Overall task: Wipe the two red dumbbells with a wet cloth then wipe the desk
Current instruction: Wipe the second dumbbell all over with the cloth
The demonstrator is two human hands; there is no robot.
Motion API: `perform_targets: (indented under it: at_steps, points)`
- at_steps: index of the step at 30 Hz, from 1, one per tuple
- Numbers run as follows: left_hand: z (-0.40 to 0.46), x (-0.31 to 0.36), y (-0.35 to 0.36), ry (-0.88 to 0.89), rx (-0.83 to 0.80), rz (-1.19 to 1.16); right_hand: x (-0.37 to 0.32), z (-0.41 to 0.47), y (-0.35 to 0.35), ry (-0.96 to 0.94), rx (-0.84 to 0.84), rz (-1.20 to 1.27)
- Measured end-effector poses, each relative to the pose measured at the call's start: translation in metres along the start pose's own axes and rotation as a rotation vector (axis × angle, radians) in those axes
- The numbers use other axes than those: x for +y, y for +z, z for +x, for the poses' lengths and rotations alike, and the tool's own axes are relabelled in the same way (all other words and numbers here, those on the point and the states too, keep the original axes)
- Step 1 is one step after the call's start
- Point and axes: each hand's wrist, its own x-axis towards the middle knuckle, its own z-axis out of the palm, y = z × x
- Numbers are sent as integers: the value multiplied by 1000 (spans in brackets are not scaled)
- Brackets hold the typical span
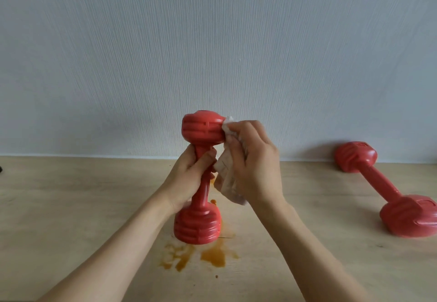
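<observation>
Left hand (189,178): fingers curled round upright dumbbell (201,176) handle.
Right hand (250,159): fingers pinching cloth (227,178) against top head.

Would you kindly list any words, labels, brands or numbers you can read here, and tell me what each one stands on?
None can be read.
Lying dumbbell: raised marks on the top of its far head, too blurred to read.
Held dumbbell: only moulded ridges, no text.
Cloth, desk and wall: no writing visible.
</observation>
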Motion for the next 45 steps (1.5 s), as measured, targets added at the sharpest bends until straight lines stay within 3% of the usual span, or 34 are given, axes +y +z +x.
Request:
perform_targets:
  at_steps: [2, 7, 12, 15, 19, 25, 34, 40, 45]
  points:
    - [0, 0, 0, 5, -9, 0, -2, 0, 1, -53, -2, -31]
    - [-1, -5, -2, 51, -102, 90, 19, 6, -3, 268, -17, 91]
    - [0, -1, -2, 91, -180, 198, 23, 8, -9, 297, -3, 237]
    - [2, 2, -6, 129, -95, 315, 20, 6, -12, 283, -5, 269]
    - [0, 6, -10, 117, 39, 223, 11, 2, -8, 252, -31, 270]
    - [0, 6, -9, 78, 109, 150, -6, -5, 11, -71, 0, -1]
    - [4, 0, -5, 26, 120, 132, 4, 1, 13, -10, 36, 44]
    - [6, 2, -4, 73, 155, 189, 0, -11, 23, -313, 1, -208]
    - [2, 2, 1, 98, 71, 213, 10, 4, 12, -45, 18, 14]
